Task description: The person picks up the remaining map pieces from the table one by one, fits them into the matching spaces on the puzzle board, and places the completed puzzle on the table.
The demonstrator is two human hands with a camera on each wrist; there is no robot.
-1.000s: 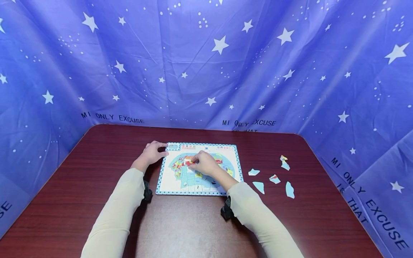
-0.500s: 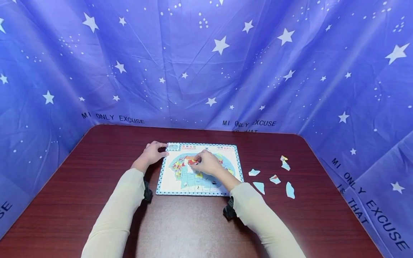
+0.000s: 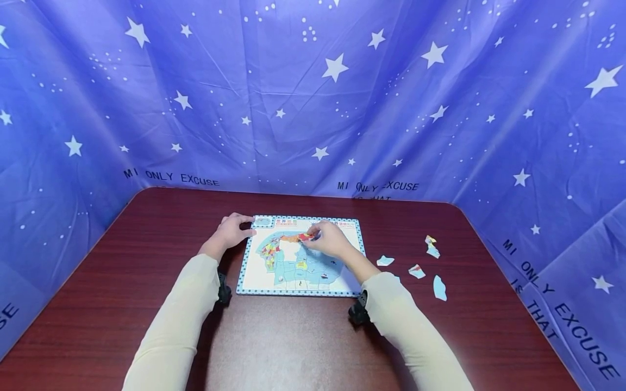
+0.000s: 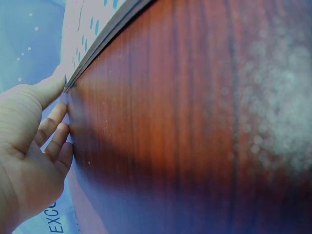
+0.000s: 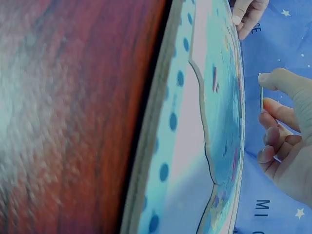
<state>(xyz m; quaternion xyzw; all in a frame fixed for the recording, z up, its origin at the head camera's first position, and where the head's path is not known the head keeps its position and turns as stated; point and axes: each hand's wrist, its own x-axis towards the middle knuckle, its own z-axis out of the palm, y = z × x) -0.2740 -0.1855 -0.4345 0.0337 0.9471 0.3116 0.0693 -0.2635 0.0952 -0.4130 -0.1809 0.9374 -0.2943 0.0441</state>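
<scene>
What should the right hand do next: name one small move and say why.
Probably bring the pinched puzzle piece over the white gap and try its fit: the right hand holds the piece raised off the board, the gap lies unfilled close by, and the left hand at the board's corner could steady it.

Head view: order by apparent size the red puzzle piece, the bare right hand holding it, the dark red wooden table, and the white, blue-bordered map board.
1. Dark red wooden table
2. White, blue-bordered map board
3. Bare right hand
4. Red puzzle piece, partly hidden
</scene>
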